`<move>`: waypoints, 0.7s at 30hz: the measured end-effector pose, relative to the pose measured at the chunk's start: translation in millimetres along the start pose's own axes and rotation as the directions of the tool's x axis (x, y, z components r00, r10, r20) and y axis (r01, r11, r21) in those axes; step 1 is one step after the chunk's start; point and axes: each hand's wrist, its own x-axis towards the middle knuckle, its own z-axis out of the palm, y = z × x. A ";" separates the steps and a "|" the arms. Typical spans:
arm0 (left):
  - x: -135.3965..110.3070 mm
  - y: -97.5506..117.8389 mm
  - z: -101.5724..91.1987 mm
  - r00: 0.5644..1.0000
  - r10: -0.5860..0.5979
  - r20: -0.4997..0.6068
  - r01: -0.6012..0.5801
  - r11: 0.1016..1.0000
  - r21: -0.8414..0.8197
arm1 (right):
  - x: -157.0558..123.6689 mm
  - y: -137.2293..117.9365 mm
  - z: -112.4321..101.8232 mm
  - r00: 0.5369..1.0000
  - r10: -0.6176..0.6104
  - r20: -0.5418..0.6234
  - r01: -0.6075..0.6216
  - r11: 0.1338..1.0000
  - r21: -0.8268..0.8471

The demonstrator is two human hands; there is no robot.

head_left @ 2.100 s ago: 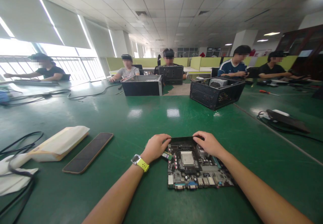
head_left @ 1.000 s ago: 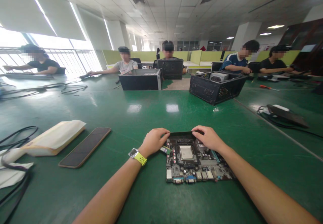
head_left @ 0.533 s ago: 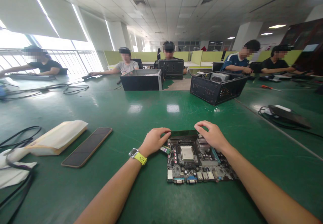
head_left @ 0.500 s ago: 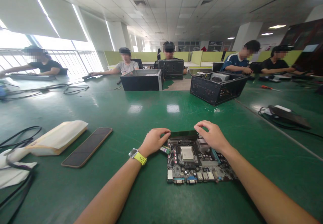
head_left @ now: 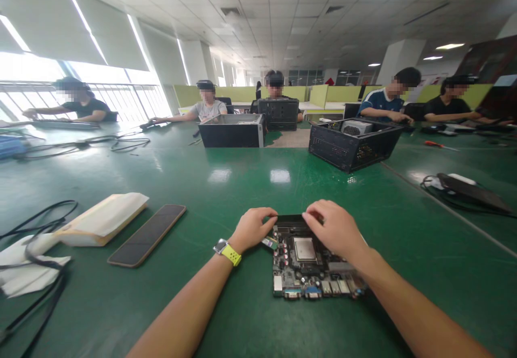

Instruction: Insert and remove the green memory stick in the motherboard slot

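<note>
A motherboard point(head_left: 301, 282) lies flat on the green table, its ports facing me and a square silver processor point(head_left: 305, 250) in its socket. Along its far edge runs a dark RAM stick point(head_left: 291, 219), seen nearly edge-on; whether it is seated in a slot cannot be made out. My left hand point(head_left: 253, 227), with a yellow-strapped watch, pinches its left end. The closed thumb and fingertips of my right hand point(head_left: 333, 227) are on its right part, and this hand covers the board's right side. Another RAM stick point(head_left: 269, 243) with a pale label pokes out under my left wrist.
A phone point(head_left: 147, 235), a paper-covered pad point(head_left: 105, 220) and black cables point(head_left: 54, 272) lie on the left. Two open computer cases point(head_left: 232, 133) point(head_left: 351, 145) stand across the table point(head_left: 226, 185). A screwdriver point(head_left: 438, 145) and a black device point(head_left: 472, 191) lie right. Several people sit opposite.
My right hand has shifted left and slightly down along the RAM stick, its fingertips now closer to my left hand. My left hand keeps its pinch. The whole view has tilted slightly.
</note>
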 end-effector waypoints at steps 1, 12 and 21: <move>0.2 -0.1 -0.1 1.000 -0.001 0.001 0.001 1.000 0.001 | 5.2 15.1 0.5 0.999 0.028 -0.018 -0.029 0.999 -0.014; 0.2 -0.7 -0.8 1.000 -0.016 0.004 0.016 1.000 0.000 | 9.5 63.2 15.2 0.993 0.066 0.102 -0.085 0.977 0.194; 0.3 -3.0 1.1 1.000 -0.011 0.011 0.012 0.999 -0.046 | 9.9 65.2 15.7 0.989 0.082 0.122 -0.103 0.978 0.179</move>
